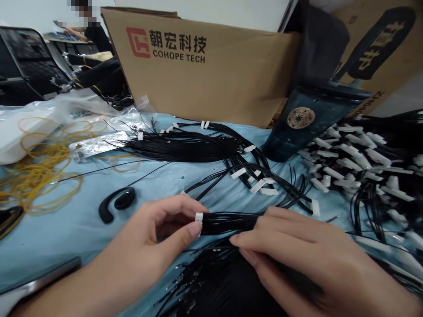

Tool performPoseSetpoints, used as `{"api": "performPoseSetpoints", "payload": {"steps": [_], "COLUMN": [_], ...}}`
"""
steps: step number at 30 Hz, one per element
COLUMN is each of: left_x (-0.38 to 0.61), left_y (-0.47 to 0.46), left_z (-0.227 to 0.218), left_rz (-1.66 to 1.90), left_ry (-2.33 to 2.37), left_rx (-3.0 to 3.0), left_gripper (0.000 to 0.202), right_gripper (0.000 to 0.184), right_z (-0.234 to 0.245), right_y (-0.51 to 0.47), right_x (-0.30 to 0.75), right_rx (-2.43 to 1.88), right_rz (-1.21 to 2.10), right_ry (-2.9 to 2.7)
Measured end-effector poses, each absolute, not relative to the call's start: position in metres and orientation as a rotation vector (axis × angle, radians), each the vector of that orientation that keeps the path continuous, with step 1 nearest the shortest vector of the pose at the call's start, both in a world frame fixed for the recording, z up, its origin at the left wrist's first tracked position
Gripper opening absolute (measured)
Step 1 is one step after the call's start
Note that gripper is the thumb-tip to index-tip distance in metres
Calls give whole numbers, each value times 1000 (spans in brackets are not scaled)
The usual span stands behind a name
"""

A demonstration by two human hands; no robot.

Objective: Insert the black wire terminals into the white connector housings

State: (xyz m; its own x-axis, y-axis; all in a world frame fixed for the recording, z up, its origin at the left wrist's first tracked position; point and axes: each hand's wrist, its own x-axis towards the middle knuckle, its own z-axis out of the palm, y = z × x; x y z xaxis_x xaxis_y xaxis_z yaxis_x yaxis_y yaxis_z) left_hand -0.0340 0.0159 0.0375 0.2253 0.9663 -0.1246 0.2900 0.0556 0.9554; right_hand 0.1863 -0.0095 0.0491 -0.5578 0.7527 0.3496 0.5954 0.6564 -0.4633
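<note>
My left hand (155, 233) pinches one end of a bundle of thin black wires (228, 221), thumb and forefinger closed by a small white connector (198, 216). My right hand (297, 251) is wrapped around the other part of the same bundle, fingers closed over it. The bundle lies level between both hands, just above the light blue cloth (66, 229). More black wires trail down toward me under my hands.
A loose fan of black wires with white tags (198, 147) lies behind. A big heap of tagged wires (363, 167) fills the right. Yellow rubber bands (42, 163), a black earpiece (117, 201), a dark bottle (307, 121), a cardboard box (211, 70) and a person at the far left (89, 31).
</note>
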Motion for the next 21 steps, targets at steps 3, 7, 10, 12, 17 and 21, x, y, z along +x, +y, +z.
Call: {"api": "performPoseSetpoints", "payload": {"steps": [3,7,10,12,17,21], "left_x": [-35,-36,-36,-37,-41,-40], "left_y": [13,10,10,9,11,15], "left_z": [36,35,36,36,27,26], "left_rz": [812,804,807,795,784,761], "left_ry": [1272,1274,1260,1243,1186,1158], "left_rx": [1465,1469,1474,1460,1356,1297], "left_gripper": [11,10,10,10,8,11], "right_gripper": [28,22,20,20,20,25], "right_z": [48,44,40,39,39,40], "right_y": [-8,-6,-5,-5,-5,-7], "right_x": [184,181,180,180,179,185], "right_rx": [-1088,-1070,-1056,-1082,-1119,-998], "right_rz": [451,548,583,568,522,456], "right_ry": [-2297,-2178,-2130,-2102,-2090,-2358]}}
